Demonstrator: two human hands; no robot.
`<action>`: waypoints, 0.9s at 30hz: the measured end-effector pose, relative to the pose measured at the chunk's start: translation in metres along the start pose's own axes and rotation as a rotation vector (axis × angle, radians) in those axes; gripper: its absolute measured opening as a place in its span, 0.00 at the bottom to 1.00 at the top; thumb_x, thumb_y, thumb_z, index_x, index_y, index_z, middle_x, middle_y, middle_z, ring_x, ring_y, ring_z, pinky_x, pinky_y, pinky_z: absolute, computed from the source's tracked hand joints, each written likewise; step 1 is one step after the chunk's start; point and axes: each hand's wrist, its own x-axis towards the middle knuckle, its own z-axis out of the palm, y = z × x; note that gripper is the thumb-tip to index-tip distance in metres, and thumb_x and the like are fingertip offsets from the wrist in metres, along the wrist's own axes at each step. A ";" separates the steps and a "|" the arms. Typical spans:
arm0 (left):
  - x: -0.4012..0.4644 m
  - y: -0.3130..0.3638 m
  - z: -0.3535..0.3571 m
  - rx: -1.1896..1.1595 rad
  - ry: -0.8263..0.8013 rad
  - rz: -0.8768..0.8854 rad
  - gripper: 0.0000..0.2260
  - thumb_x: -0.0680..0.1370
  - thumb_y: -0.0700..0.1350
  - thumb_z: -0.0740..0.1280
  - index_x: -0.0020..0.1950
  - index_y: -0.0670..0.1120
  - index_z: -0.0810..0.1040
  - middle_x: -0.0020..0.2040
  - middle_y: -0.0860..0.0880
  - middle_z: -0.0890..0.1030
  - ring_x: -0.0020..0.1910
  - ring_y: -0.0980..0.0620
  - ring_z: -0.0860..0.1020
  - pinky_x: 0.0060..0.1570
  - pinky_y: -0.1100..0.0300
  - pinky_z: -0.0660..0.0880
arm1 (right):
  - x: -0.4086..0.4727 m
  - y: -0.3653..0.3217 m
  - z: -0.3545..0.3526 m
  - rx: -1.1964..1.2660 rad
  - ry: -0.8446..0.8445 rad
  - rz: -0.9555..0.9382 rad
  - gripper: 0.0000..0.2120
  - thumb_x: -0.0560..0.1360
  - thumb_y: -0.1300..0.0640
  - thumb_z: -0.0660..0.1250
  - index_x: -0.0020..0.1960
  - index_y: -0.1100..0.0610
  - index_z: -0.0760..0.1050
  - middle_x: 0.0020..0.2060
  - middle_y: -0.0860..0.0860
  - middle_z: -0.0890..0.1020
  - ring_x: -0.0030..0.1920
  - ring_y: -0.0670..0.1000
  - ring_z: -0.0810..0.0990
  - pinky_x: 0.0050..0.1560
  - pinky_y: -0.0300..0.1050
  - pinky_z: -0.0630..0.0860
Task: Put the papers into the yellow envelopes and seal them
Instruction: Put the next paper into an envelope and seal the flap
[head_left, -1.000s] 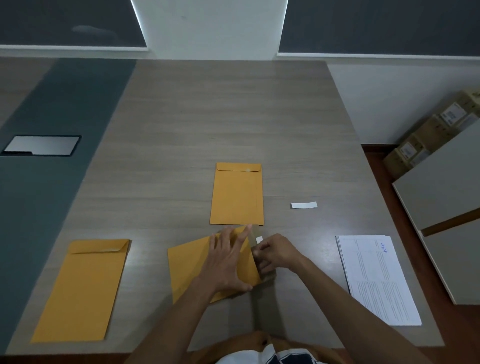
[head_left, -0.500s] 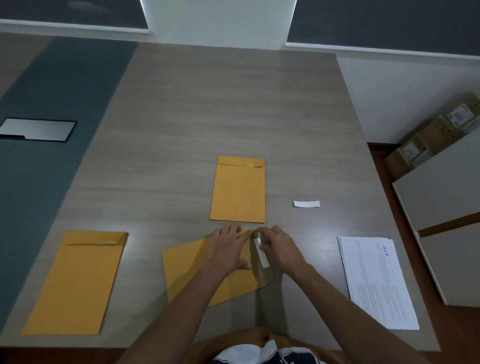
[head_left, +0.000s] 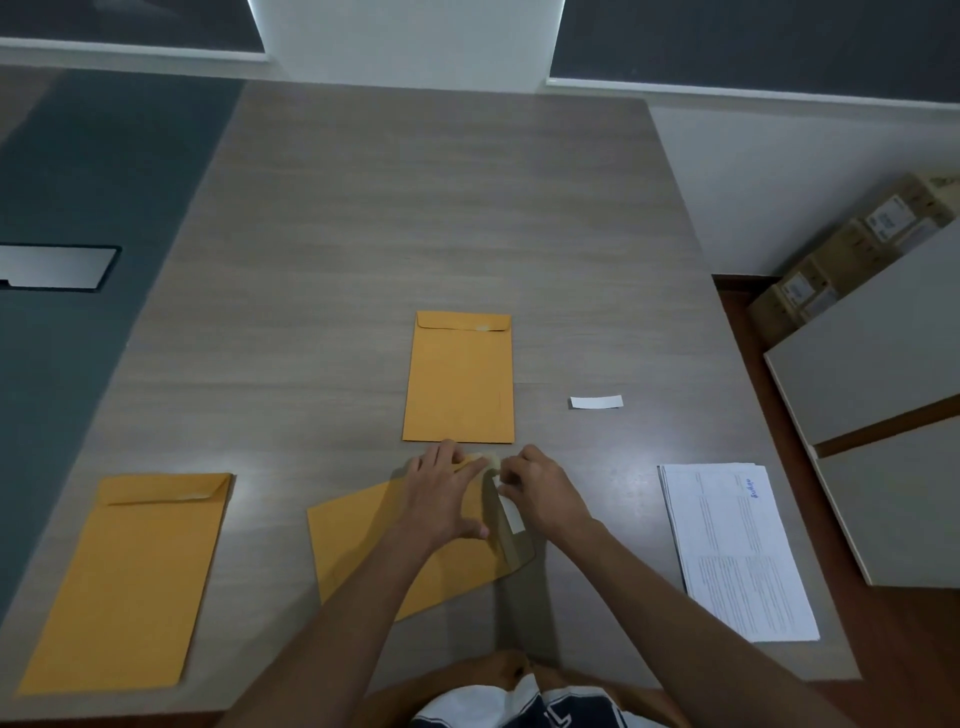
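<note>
Left fingers (head_left: 470, 470): lying spread and flat, pressing down on the right end of the tilted envelope (head_left: 363, 551); gripping nothing.
Right fingers (head_left: 506, 475): curling in narrow at the flap end of the tilted envelope, pinching at the top of the white strip (head_left: 511, 514); the exact hold is partly hidden.
Left hand (head_left: 447, 493): resting palm-down on the tilted envelope, its forearm crossing over it.
Right hand (head_left: 543, 493): sitting just right of the left hand, nearly touching it.
Tilted envelope: lying flat on the counter (head_left: 415, 234) directly in front of the person, turned at a slant, its flap (head_left: 514, 551) opening to the right and looking shadowed.
White strip: running along the flap of the tilted envelope, beside the right hand.
Second envelope (head_left: 460, 379): lying upright just beyond the tilted envelope, flap folded down at its far end.
Third envelope (head_left: 130, 582): lying well to the left of the tilted envelope, flap folded over at its far end.
Papers (head_left: 737, 551): sitting in a neat stack well to the right of the tilted envelope, printed side up.
Loose white strip (head_left: 596, 401): lying beyond and to the right of the tilted envelope, just right of the second envelope.
</note>
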 end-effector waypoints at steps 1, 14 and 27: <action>0.000 0.001 -0.001 -0.004 -0.005 -0.005 0.41 0.63 0.69 0.72 0.73 0.60 0.64 0.63 0.51 0.65 0.62 0.50 0.64 0.58 0.56 0.64 | 0.000 0.000 0.000 0.001 0.008 0.004 0.09 0.77 0.56 0.68 0.55 0.58 0.78 0.51 0.52 0.75 0.48 0.51 0.78 0.51 0.45 0.78; 0.000 0.000 -0.001 -0.008 -0.003 -0.012 0.42 0.62 0.70 0.72 0.73 0.60 0.64 0.63 0.51 0.65 0.62 0.50 0.64 0.59 0.55 0.64 | 0.000 0.004 0.008 0.102 0.056 0.036 0.11 0.71 0.58 0.74 0.52 0.59 0.81 0.47 0.52 0.76 0.43 0.49 0.78 0.50 0.45 0.79; -0.001 -0.003 0.001 -0.020 0.007 -0.009 0.43 0.61 0.71 0.72 0.73 0.60 0.65 0.61 0.52 0.66 0.61 0.50 0.64 0.57 0.55 0.64 | -0.001 0.003 0.008 0.132 0.082 0.085 0.11 0.70 0.59 0.75 0.52 0.59 0.83 0.45 0.52 0.78 0.41 0.47 0.76 0.42 0.32 0.70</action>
